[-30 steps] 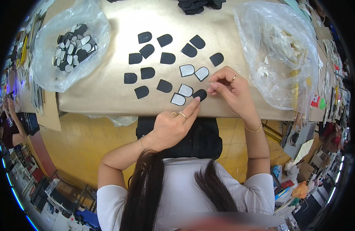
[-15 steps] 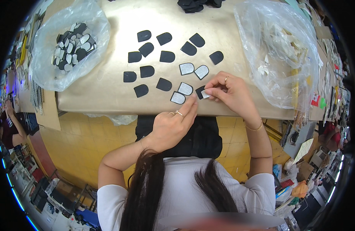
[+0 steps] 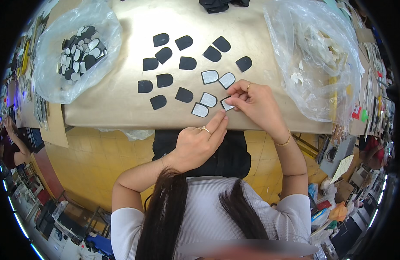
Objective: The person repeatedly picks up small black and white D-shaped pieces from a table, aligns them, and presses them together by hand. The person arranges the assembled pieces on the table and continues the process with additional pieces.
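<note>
My right hand (image 3: 255, 103) pinches a small tongue-shaped piece (image 3: 227, 104), black with a grey face, at the near edge of the tan table (image 3: 117, 99). My left hand (image 3: 200, 141) rests just below the table edge, its fingertips touching that same piece. Three more grey-faced pieces (image 3: 208, 99) lie close by. Several plain black pieces (image 3: 165, 80) of the same shape are spread out in rows to the left and behind.
A clear plastic bag (image 3: 74, 47) of black and grey pieces sits at the table's left end. A larger clear bag (image 3: 321, 56) with pale scraps fills the right end. Dark fabric (image 3: 219, 4) lies at the far edge. Yellow tiled floor (image 3: 96, 160) shows below.
My right hand has drawn slightly nearer the table edge with the small piece. My left fingertips have come up to meet it.
</note>
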`<state>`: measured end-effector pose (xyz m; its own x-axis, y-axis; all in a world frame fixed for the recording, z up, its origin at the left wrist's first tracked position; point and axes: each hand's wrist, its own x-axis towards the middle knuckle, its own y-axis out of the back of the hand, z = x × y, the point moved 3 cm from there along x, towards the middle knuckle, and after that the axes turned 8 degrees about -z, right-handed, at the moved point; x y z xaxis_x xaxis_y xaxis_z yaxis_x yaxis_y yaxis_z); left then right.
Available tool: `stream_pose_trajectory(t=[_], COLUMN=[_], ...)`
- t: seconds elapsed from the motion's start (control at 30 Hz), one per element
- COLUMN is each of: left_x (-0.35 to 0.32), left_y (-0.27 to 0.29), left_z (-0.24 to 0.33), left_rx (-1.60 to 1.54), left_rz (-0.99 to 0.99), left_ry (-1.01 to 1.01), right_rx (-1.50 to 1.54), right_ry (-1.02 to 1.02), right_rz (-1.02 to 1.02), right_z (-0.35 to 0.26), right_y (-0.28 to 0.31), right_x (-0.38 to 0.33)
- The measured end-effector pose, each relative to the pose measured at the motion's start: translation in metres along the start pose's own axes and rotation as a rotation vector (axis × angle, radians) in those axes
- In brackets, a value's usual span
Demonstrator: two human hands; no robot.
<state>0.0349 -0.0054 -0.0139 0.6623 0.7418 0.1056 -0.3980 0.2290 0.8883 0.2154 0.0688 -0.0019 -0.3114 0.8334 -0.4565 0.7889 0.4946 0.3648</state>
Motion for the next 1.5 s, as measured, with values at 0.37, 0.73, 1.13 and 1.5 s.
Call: stream_pose_trajectory(t=[0.37,0.73,1.13,1.5], left_x=[0.005,0.011,0.021,0.028], left_y=[0.001,-0.004,0.021,0.033], left_z=[-0.001,0.004,-0.028,-0.047], left_rx=[0.013,0.167,-1.436,-1.416], left_rz=[-0.007,-0.103,-0.009,0.263], left_ry=[0.011,0.035,0.443,0.466], right_rx=[-0.111,-0.665,-0.112,-0.11], right_ry=[0.114,0.164,0.372,0.529], right_rz=[0.066,0.562,0.579,0.213], right_z=[0.005,0.026,0.007,-0.057], right_y=[-0.007,-0.017,-0.021,-0.05], right_x=[-0.002,-0.015,-0.026,-0.022])
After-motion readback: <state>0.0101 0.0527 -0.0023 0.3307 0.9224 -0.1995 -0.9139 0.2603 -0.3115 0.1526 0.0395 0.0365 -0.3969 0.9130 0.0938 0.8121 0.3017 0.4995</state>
